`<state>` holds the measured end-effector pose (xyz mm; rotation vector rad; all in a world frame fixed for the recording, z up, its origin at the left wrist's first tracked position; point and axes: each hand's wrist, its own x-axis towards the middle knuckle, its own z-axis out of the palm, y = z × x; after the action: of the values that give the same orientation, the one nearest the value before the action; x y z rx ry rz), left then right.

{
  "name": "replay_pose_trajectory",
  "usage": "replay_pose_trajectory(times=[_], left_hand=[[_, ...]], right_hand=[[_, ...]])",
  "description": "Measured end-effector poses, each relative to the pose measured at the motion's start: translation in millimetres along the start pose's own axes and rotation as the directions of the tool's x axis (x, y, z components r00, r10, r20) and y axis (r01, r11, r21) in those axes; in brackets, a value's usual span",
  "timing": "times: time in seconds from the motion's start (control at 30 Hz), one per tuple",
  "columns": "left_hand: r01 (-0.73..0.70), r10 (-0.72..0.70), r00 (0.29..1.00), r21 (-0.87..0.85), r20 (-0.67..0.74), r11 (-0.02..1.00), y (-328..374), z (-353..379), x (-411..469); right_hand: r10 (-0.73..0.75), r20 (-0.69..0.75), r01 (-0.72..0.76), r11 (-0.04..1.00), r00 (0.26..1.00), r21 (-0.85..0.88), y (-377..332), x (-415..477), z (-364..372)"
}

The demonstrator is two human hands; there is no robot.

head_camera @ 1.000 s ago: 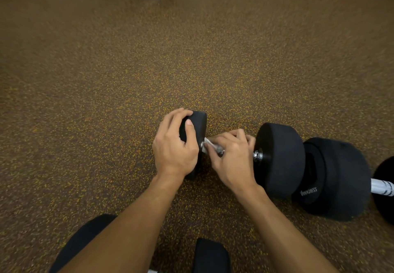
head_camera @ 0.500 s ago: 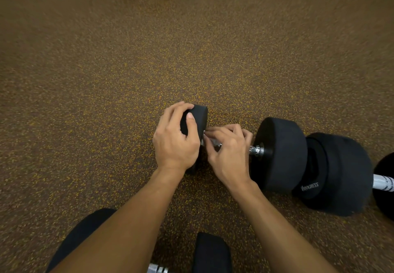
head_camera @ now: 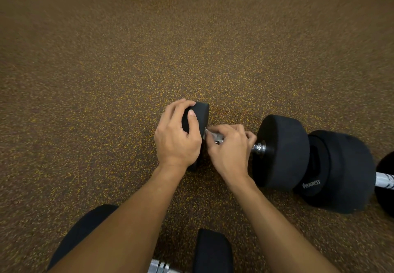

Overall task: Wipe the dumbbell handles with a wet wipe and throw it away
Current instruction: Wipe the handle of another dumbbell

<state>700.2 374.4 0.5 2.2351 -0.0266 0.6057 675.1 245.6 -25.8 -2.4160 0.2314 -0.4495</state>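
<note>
A black dumbbell (head_camera: 283,151) with a chrome handle lies on the speckled floor in the middle of the head view. My left hand (head_camera: 178,138) grips its left weight head (head_camera: 201,115) from above. My right hand (head_camera: 231,149) is curled round the handle, with a white wet wipe (head_camera: 211,133) wrapped under its fingers; only a small corner of the wipe shows. A short bare piece of the handle (head_camera: 259,147) shows between my right hand and the right weight head.
A second black dumbbell (head_camera: 341,170) lies just right of the first, its chrome handle (head_camera: 384,183) running to the frame's edge. A third dumbbell (head_camera: 213,251) lies near the bottom edge by my knee (head_camera: 85,232). Brown speckled floor (head_camera: 106,81) spreads all round.
My right hand has slid a little along the handle, back to the right, with the wipe. My left hand has stayed on the weight head. The camera has tilted slightly.
</note>
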Motion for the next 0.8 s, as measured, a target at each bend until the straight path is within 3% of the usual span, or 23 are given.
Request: replay_pose_trajectory(times=[0.07,0.23,0.37,0.53,0.8], left_hand=[[-0.001,0.001,1.000,0.000,0.000,1.000,0,0,0],[0.000,0.000,1.000,-0.009,-0.008,1.000,0,1,0],[0.007,-0.007,1.000,-0.005,-0.007,1.000,0,1,-1],[0.002,-0.002,1.000,-0.002,-0.010,1.000,0,0,-1],[0.013,-0.013,1.000,-0.004,-0.003,1.000,1,0,-1]], right_hand=[[0.078,0.006,-0.078,0.997,0.997,0.020,-5,1,2],[0.040,-0.058,-0.041,0.999,0.998,-0.015,-3,-10,3],[0.110,-0.018,-0.109,0.994,0.994,0.019,-9,-2,4],[-0.123,-0.054,0.120,0.992,0.991,-0.049,4,-13,-5],[-0.280,-0.061,0.275,0.958,0.958,-0.078,11,-10,-6]])
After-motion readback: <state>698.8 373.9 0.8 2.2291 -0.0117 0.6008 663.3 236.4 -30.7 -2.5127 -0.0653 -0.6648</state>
